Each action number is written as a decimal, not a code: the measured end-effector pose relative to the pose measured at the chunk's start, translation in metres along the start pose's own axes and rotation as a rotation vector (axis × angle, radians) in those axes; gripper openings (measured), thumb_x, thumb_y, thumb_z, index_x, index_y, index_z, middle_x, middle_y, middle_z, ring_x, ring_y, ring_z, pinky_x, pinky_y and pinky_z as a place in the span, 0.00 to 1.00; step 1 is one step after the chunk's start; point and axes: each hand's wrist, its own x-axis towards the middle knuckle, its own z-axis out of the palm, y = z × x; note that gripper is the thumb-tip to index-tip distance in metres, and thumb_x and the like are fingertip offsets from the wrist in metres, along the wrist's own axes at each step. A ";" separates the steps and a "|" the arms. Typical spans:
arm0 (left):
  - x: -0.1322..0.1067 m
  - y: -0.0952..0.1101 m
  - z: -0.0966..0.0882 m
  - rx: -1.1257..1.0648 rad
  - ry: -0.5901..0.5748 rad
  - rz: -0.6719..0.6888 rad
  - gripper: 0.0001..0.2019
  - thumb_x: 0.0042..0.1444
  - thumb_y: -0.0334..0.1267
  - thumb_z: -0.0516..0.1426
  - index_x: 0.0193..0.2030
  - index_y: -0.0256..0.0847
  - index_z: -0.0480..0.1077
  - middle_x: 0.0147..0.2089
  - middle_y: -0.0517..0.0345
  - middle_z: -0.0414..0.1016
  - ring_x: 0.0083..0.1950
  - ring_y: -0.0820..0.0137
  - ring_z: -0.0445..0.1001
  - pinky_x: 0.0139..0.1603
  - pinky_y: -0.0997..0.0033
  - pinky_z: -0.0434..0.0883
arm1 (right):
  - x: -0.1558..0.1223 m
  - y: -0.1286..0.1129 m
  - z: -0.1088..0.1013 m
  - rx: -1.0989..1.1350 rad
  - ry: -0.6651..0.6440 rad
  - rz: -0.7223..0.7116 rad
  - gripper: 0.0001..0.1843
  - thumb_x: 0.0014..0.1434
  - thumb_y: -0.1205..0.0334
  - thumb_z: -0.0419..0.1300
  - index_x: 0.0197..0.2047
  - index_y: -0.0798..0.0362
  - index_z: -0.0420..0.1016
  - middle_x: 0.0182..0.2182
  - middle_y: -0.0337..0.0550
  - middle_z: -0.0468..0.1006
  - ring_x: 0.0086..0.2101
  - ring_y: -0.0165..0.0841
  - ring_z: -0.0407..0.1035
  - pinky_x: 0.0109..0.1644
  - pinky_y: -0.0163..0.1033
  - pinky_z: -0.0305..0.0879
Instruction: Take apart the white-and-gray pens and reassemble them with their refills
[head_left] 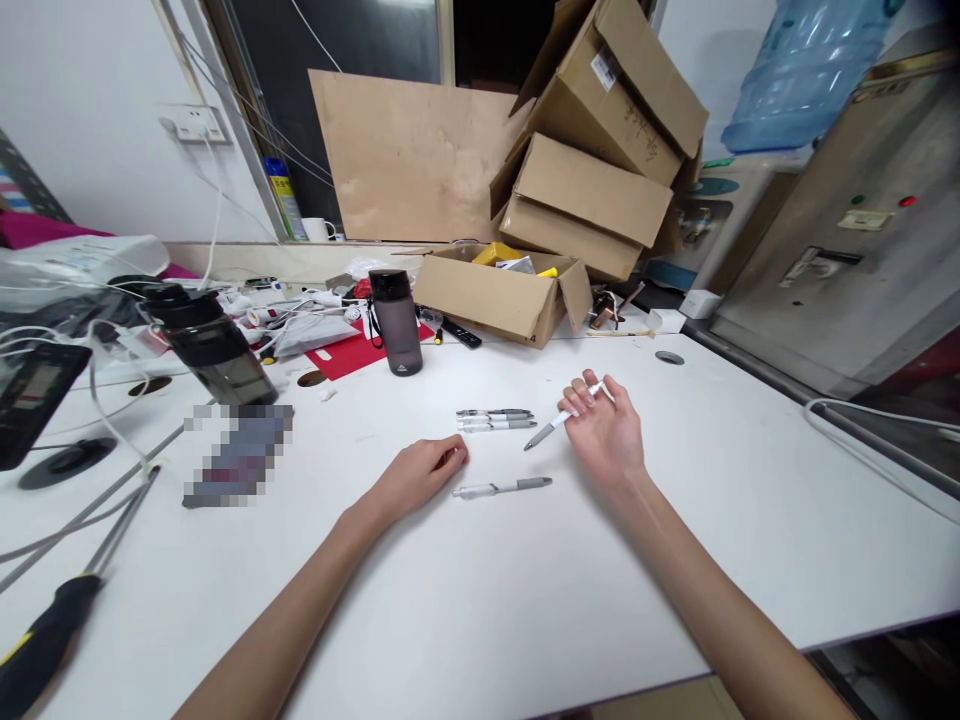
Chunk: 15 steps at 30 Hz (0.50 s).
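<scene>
Your right hand (609, 435) is closed on a white pen (551, 427), thumb and fingers pinching its upper part while your palm is turned up; the grey front end slants down toward your left, its tip near the right ends of a row of pens (496, 424). Whether that tip touches the white table (450, 610) can't be told from here. Your left hand (431, 470) rests on the table with its fingers loosely curled, and their undersides are hidden, so you can't tell if anything is in its grip. Just beside its fingertips, on the side nearer you, a single pen (502, 488) lies flat with its grey end to the right. The row lies beyond that one, its pens close together and roughly parallel. Farther out to your left are a pixelated flat object (240, 455), a tilted dark-lidded bottle (214, 345) and, close to the corner, a black-and-yellow screwdriver handle (49, 640). Past the pens, an upright dark bottle (401, 330) stands by a red sheet (345, 350), with a black remote (461, 333) near it. Behind those sits an open cardboard box (487, 295), with larger cartons (589, 190) stacked at its back.
</scene>
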 end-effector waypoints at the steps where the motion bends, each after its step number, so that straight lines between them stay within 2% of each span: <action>1: 0.000 0.000 0.000 0.004 -0.001 -0.003 0.16 0.71 0.47 0.45 0.40 0.47 0.71 0.37 0.56 0.78 0.38 0.61 0.74 0.40 0.66 0.64 | 0.000 0.000 0.000 0.009 -0.006 0.001 0.06 0.66 0.60 0.54 0.35 0.47 0.65 0.26 0.34 0.50 0.24 0.31 0.51 0.30 0.37 0.62; 4: 0.000 0.000 0.000 0.011 -0.002 -0.007 0.17 0.71 0.48 0.44 0.40 0.47 0.70 0.37 0.56 0.78 0.38 0.61 0.74 0.40 0.66 0.64 | 0.000 0.000 -0.001 0.036 -0.021 -0.005 0.04 0.65 0.64 0.54 0.36 0.48 0.65 0.26 0.34 0.50 0.24 0.30 0.52 0.30 0.36 0.61; 15: 0.000 0.000 0.001 -0.011 0.004 -0.005 0.16 0.71 0.47 0.45 0.40 0.47 0.71 0.37 0.56 0.78 0.37 0.61 0.73 0.40 0.65 0.64 | 0.000 -0.001 -0.002 0.010 -0.019 -0.034 0.06 0.67 0.59 0.55 0.36 0.47 0.65 0.26 0.34 0.52 0.24 0.30 0.53 0.31 0.37 0.64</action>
